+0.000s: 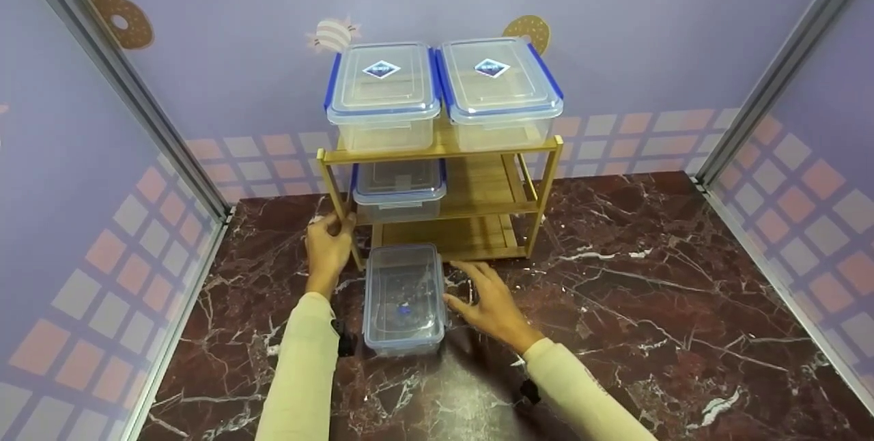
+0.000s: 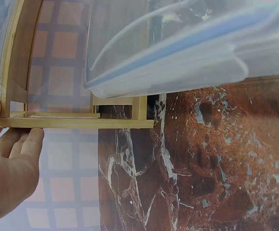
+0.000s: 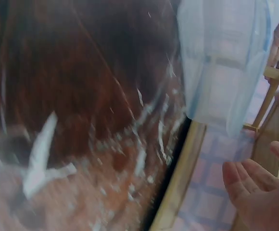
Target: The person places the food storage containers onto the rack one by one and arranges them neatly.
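A wooden three-tier rack (image 1: 471, 211) stands against the back wall. My left hand (image 1: 328, 250) grips its left front post (image 2: 77, 123), thumb on one side and fingers on the other. Low in front of the rack's left half is a clear lidded plastic container (image 1: 403, 291), its far end close to the bottom tier. Beside that container's right edge, my right hand (image 1: 495, 301) has its fingers spread and relaxed, holding nothing. The thumb is very near the container's side; whether it touches I cannot tell.
Two blue-clipped lidded containers, a left one (image 1: 384, 96) and a right one (image 1: 502, 93), sit on the top tier. Another container (image 1: 399, 188) occupies the middle tier's left side. Dark red marble (image 1: 614, 318) spreads around the rack, with patterned walls (image 1: 136, 250) on the sides.
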Demonstrator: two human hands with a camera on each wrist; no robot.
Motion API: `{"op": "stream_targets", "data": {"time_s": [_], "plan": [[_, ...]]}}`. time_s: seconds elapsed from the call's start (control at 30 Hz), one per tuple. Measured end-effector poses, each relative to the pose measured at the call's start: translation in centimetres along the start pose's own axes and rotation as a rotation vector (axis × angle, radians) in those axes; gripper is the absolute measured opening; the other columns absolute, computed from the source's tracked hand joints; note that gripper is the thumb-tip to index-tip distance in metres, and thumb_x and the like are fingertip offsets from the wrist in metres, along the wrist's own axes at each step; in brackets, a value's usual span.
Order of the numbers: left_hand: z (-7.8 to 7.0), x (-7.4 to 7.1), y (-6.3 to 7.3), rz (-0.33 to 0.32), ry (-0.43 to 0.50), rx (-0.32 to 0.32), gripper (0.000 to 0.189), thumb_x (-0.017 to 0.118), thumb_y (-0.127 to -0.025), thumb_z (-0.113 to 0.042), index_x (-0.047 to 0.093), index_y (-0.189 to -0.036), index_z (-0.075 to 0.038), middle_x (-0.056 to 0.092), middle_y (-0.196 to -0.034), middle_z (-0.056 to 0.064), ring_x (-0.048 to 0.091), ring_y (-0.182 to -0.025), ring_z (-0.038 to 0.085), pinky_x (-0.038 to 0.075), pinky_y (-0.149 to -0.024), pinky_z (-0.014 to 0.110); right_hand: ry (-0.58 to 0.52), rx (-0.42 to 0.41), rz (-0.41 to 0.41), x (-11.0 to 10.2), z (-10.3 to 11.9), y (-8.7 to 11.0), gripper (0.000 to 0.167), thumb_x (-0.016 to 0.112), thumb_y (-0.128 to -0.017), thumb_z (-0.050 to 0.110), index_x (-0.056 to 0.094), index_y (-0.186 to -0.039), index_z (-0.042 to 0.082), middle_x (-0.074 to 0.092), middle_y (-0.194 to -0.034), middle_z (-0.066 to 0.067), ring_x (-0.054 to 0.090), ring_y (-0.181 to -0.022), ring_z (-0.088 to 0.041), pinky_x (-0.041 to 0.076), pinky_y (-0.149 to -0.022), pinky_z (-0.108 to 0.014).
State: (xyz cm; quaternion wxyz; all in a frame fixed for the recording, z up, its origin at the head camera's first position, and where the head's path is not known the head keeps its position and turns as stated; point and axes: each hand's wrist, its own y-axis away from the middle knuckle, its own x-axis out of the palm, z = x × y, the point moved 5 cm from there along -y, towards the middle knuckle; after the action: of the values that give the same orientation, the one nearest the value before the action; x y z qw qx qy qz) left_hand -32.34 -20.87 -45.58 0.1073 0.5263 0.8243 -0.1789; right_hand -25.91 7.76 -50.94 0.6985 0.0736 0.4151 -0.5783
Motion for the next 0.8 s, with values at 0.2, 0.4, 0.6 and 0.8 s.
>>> {"op": "stream_targets", "data": {"time_s": [0.2, 0.4, 0.6, 0.8], "plan": [[0.1, 0.0, 0.0, 0.009, -0.006, -0.016, 0.026, 0.065, -0.099, -0.022, 0.076, -0.116, -0.005, 0.073, -0.112, 0.018, 0.066, -0.109, 0.034, 0.048, -0.099, 0.049, -0.176, 0.048, 0.033, 1.4, -0.6, 0.8, 0.064, 0.079, -0.088, 0.034, 0.055, -0.139, 0.005, 0.061, -0.122, -0.022, 0.063, -0.104, -0.041, 0.053, -0.089, -0.057], [-0.1, -0.1, -0.1, 0.004, -0.008, -0.023, 0.024, 0.066, -0.099, -0.024, 0.077, -0.111, -0.006, 0.074, -0.109, 0.017, 0.066, -0.106, 0.033, 0.048, -0.098, 0.048, -0.359, 0.133, 0.091, 2.5, -0.7, 1.1, 0.068, 0.079, -0.089, 0.033, 0.050, -0.144, 0.005, 0.062, -0.122, -0.025, 0.066, -0.098, -0.039, 0.057, -0.080, -0.051], [-0.1, 0.0, -0.1, -0.002, -0.011, -0.028, 0.023, 0.066, -0.099, -0.024, 0.077, -0.107, -0.005, 0.074, -0.106, 0.017, 0.067, -0.102, 0.033, 0.050, -0.094, 0.047, -0.435, 0.204, 0.134, 3.3, -0.5, 1.2, 0.068, 0.080, -0.088, 0.034, 0.051, -0.144, 0.011, 0.063, -0.124, -0.021, 0.065, -0.096, -0.027, 0.057, -0.082, -0.040], [0.0, 0.0, 0.0, -0.006, -0.016, -0.031, 0.025, 0.066, -0.099, -0.024, 0.077, -0.112, -0.006, 0.074, -0.108, 0.017, 0.068, -0.103, 0.033, 0.050, -0.095, 0.047, -0.493, 0.246, 0.130, 3.8, -0.3, 1.2, 0.065, 0.082, -0.086, 0.027, 0.053, -0.142, 0.011, 0.061, -0.115, -0.018, 0.062, -0.091, -0.023, 0.055, -0.079, -0.037]]}}
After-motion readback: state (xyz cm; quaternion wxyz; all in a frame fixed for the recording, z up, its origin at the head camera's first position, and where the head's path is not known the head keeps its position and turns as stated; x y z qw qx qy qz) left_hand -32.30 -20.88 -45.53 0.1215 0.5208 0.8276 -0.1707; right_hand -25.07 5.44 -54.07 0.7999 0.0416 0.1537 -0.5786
